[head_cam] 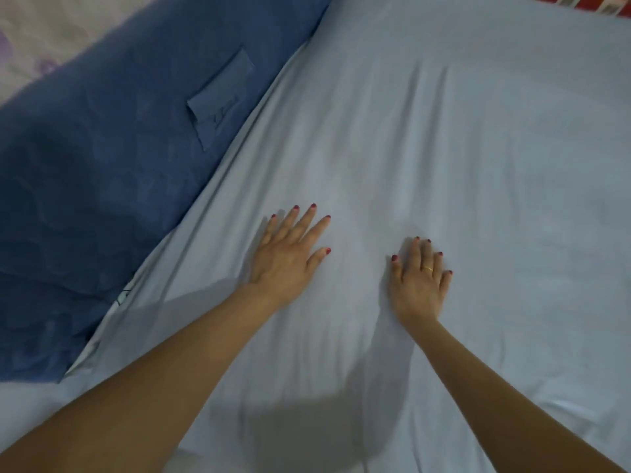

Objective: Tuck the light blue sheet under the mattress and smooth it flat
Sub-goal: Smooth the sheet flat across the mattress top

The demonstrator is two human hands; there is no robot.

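Light blue sheet [444, 148]: one; I see it spread over the whole top of the mattress, filling most of my view from the near edge to the far side.
Sheet surface: mostly flat, but I count several shallow creases fanning away past my hands, and finer ripples near the bottom between my forearms.
Left edge of the sheet: it runs diagonally and drops down beside the dark blue quilted cover [102, 165]; I cannot tell whether it is tucked under there.
Left hand [288, 252]: one; palm down on the sheet near that left edge, fingers straight and spread wide, holding nothing.
Right hand [420, 283]: one; palm down on the sheet well apart from the left hand, fingers straight and closer together, holding nothing; one gold ring shows on it.
Step in hand: I judge this to be smoothing, both palms pressing the cloth flat.
Done so far: the sheet is laid out and covers the bed.
Left to do: I think the creases ahead of my hands need working out, and the edges need checking for tuck, since none shows plainly.
Dark blue quilted cover: one; bunched along the left, with one sewn patch or label [220, 100] on it.
Far corners: a pale floral fabric [41, 35] at top left, a red patterned strip [580, 3] at top right.
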